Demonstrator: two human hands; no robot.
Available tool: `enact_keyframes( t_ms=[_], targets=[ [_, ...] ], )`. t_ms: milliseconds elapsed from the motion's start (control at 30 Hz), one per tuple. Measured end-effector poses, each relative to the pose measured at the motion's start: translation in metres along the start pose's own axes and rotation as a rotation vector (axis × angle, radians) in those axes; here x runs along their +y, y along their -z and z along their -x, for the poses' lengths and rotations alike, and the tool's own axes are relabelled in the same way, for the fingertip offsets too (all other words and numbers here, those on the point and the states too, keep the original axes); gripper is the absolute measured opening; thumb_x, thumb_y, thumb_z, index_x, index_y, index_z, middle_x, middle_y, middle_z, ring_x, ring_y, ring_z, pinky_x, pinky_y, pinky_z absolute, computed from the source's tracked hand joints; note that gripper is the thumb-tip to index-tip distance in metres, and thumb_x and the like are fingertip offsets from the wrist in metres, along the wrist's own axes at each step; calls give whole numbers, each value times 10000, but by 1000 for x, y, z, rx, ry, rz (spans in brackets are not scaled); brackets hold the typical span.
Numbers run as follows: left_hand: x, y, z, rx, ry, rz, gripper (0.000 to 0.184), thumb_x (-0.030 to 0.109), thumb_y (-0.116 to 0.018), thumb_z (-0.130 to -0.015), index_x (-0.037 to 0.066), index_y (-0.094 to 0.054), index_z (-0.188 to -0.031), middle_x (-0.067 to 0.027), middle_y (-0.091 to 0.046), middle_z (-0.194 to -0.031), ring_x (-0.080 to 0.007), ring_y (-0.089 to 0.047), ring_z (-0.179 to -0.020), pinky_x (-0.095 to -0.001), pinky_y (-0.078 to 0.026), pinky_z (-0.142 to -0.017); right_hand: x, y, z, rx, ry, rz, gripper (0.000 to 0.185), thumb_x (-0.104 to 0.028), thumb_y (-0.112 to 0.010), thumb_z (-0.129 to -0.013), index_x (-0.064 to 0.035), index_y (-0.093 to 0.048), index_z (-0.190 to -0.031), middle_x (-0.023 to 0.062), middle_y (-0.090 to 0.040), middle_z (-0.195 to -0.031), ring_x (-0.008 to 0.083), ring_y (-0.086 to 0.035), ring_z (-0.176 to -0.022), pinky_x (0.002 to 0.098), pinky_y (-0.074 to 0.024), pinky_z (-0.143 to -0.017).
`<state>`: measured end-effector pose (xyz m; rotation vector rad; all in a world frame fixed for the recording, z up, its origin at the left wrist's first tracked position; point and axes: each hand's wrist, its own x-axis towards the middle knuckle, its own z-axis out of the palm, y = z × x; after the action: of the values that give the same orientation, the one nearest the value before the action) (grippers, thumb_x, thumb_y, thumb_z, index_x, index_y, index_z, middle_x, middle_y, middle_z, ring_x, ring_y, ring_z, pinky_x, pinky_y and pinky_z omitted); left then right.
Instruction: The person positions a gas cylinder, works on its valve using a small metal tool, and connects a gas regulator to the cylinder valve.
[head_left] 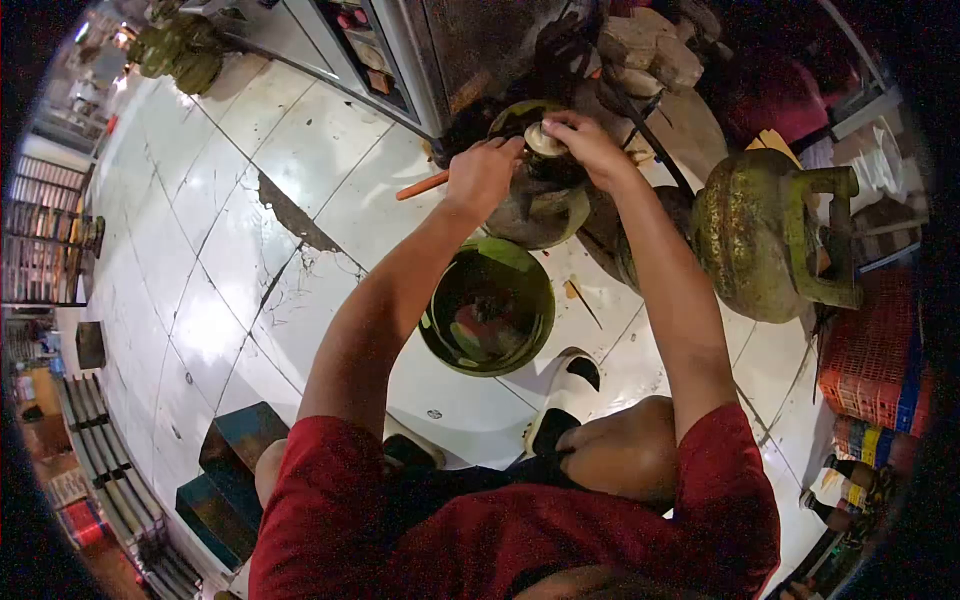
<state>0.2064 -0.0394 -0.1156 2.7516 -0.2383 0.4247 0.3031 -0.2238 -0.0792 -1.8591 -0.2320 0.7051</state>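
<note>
My left hand [482, 178] is closed around an orange-handled tool [423, 185]; the handle sticks out to the left and the working end is hidden by my fingers. With bent fingers, my right hand [590, 152] grips a pale round metal disc-like part [544, 139]. Both hands meet over the top of a greenish, worn gas cylinder [540, 215]. The cylinder's valve area is dark and mostly covered by my hands. Just in front of it, nearer my feet, a green bucket [540, 330] holds dark liquid with something reddish showing in it.
Another green gas cylinder [755, 235] lies on its side at right, near a red plastic crate [870, 350]. Dark box-like pieces [235, 455] sit by my left leg. A grey cabinet [400, 60] stands ahead. The white tile floor [210, 320] is cracked, with a broken patch.
</note>
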Motion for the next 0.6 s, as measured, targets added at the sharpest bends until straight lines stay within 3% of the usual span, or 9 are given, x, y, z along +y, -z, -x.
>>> enact_keyframes(
  t_ms=[200,300,367,400,433,467,500,600],
  targets=[
    [0,4,2,27,-32,-44,259,131,-629,-892,113,-611,-1149,-106,-669,-944,-314,-668,-835,-455,-552,-652,1,0,-2,-47,40,-73,585,-461,-614,-956,-130,-489,-1421,124,-479,-1429,296,-409,-1349,482,-252,-1147],
    [-1,14,2,-99,-20,-45,258,114,-645,-858,89,-613,-1112,-106,-671,-918,-309,-675,-841,-452,-551,-660,-17,-7,14,-34,-29,-8,573,-441,-618,-957,-108,-503,-1409,112,-504,-1410,265,-432,-1330,437,-278,-1139],
    [-2,7,-1,-228,24,-113,251,92,-654,-826,69,-624,-1075,-100,-679,-910,-300,-683,-853,-448,-549,-660,2,-3,-1,-119,60,-101,557,-404,-624,-957,-72,-518,-1392,99,-527,-1394,233,-430,-1338,380,-288,-1135],
    [-1,6,-1,-284,81,-183,239,108,-660,-805,59,-635,-1037,-95,-689,-928,-292,-688,-867,-447,-550,-662,9,-6,-5,-7,68,-69,534,-369,-620,-961,-42,-531,-1375,80,-558,-1357,208,-459,-1311,338,-326,-1102],
    [-4,7,7,-184,-15,-241,134,166,-617,-856,118,-698,-951,-114,-723,-898,-286,-711,-743,-400,-546,-567,22,-2,-15,1,81,-66,536,-370,-619,-963,-47,-528,-1380,79,-558,-1357,217,-469,-1300,351,-342,-1091],
    [7,35,2,-406,-5,-275,135,166,-613,-868,115,-687,-968,-101,-709,-897,-283,-704,-728,-408,-544,-559,9,-1,-6,-53,92,-59,549,-376,-626,-957,-56,-521,-1390,74,-532,-1393,216,-443,-1329,366,-326,-1108],
    [-8,5,5,-155,-68,-217,165,161,-620,-871,115,-689,-1015,-94,-684,-907,-264,-696,-767,-417,-540,-560,31,7,-27,-71,115,-55,591,-421,-624,-955,-72,-500,-1416,80,-490,-1438,229,-388,-1381,382,-286,-1138],
    [-6,15,10,-182,-42,-264,213,152,-629,-868,119,-690,-1070,-89,-663,-952,-251,-683,-825,-420,-542,-585,11,1,-14,-148,3,86,615,-451,-610,-962,-92,-474,-1442,86,-471,-1459,248,-395,-1382,387,-307,-1126]
  ],
)
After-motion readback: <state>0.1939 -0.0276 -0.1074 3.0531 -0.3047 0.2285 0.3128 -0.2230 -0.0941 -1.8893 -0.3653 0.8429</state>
